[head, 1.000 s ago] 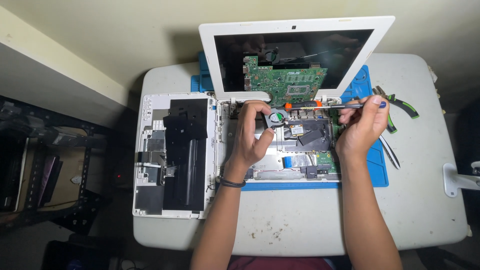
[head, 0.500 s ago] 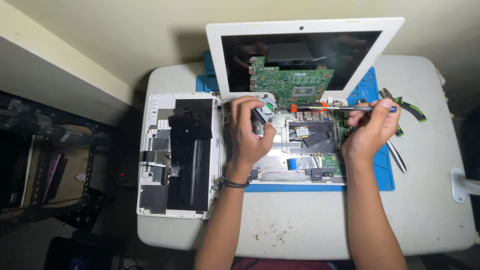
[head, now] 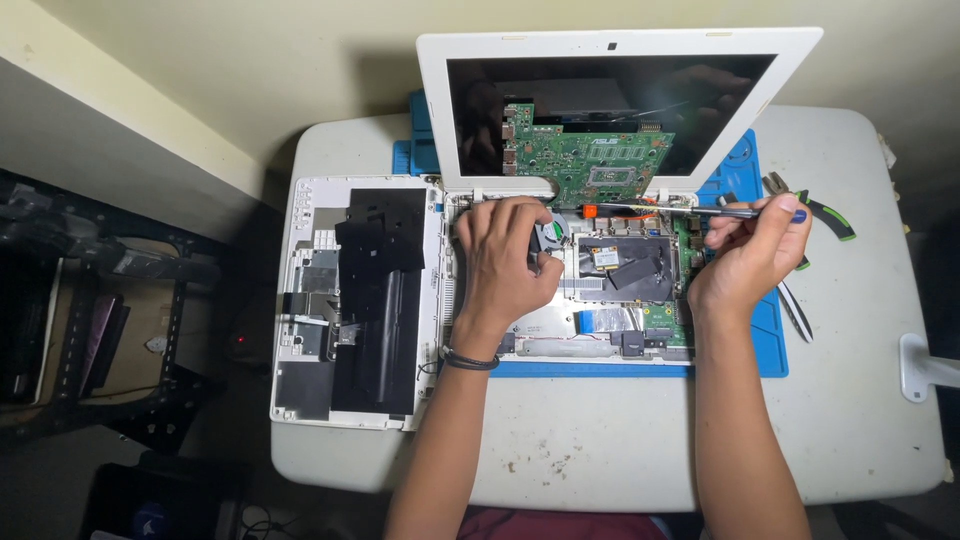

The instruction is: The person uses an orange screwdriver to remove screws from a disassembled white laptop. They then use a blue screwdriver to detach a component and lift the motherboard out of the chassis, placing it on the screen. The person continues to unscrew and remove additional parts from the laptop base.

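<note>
In the head view, one opened white laptop (head: 600,290) is seen at the far middle of the desk (head: 600,440), on one blue mat (head: 745,340). One green circuit board (head: 590,160) is propped against its screen. One removed bottom cover (head: 350,300) lies at the desk's left edge. Two hands are counted. The left hand (head: 503,262) is laid over the small round fan (head: 549,236), its grip curled on it; most of the fan is hidden. One screwdriver (head: 680,211) is held in the closed grip of the right hand (head: 750,255). One pair of green-handled pliers (head: 815,208) is partly covered by that hand.
</note>
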